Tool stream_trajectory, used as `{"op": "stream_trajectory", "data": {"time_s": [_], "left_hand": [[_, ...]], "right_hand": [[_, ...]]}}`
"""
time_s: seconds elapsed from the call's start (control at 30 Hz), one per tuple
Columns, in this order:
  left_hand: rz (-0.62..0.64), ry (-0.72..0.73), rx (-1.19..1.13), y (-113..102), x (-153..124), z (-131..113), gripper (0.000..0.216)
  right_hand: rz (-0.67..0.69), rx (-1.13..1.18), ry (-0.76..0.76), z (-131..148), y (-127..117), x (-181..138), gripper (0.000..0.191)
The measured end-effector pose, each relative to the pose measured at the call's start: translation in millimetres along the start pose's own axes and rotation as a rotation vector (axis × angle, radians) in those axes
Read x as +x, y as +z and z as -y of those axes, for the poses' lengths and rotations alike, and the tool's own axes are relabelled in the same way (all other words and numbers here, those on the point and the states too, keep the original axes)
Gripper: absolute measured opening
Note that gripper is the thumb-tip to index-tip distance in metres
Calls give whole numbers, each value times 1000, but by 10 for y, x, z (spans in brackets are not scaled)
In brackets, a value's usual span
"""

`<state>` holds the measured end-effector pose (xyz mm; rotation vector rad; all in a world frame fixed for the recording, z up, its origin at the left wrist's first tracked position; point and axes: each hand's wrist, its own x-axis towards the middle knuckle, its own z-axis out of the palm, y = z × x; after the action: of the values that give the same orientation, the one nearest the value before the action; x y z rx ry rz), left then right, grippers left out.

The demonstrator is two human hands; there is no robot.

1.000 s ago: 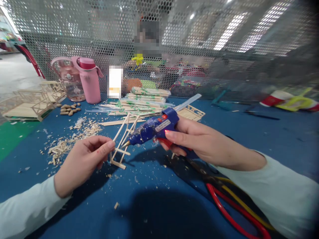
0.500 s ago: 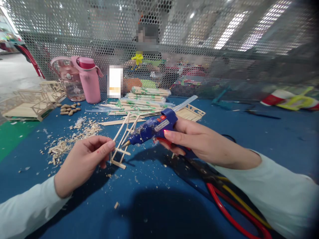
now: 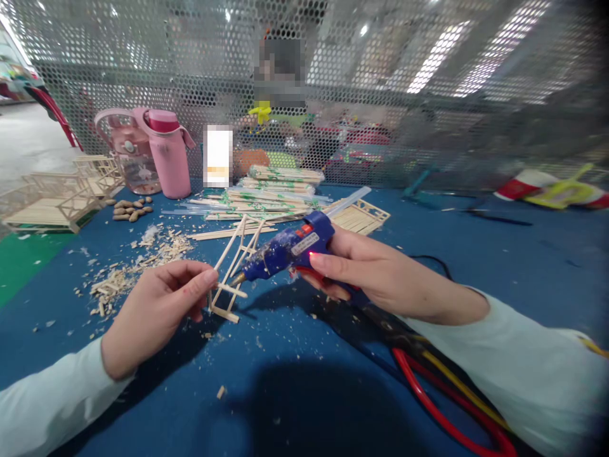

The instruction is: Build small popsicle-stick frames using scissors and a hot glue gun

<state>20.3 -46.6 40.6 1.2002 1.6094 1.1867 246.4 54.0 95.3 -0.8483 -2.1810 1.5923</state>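
My left hand (image 3: 157, 311) pinches a small frame of thin wooden sticks (image 3: 233, 270), holding it tilted just above the blue table top. My right hand (image 3: 380, 276) is wrapped round a blue hot glue gun (image 3: 290, 247), a finger on its red trigger. The gun's metal nozzle touches the stick frame near its middle. A clear glue stick pokes out of the gun's back end.
Wood chips (image 3: 128, 270) litter the blue table (image 3: 295, 393) at left. Behind lie stick bundles (image 3: 271, 193), a pink bottle (image 3: 169, 152), a clear pink jug (image 3: 128, 152), nuts (image 3: 130, 209), a stick model (image 3: 57, 193) and a flat stick panel (image 3: 361, 216). Red and yellow handles (image 3: 447, 400) lie under my right forearm. A mesh screen (image 3: 428, 95) backs the table.
The glue gun and my right hand have shifted slightly left and down, keeping the nozzle at the stick frame. My left hand holds nearly still.
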Motion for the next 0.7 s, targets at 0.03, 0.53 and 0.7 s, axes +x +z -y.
{"op": "stream_trajectory", "data": {"time_s": [0.03,0.53,0.7], "left_hand": [[3,2,5,-2,-1,-2,31],[3,-13,-35,7,1,31,33],[40,-26,-61,-10,11,64,35]], "right_hand": [[0,7,-6,2,2,-3,27],[-54,-59,-9,-33,-82,-76,25],[-315,-294,-43,-111,-528,-173,25]]}}
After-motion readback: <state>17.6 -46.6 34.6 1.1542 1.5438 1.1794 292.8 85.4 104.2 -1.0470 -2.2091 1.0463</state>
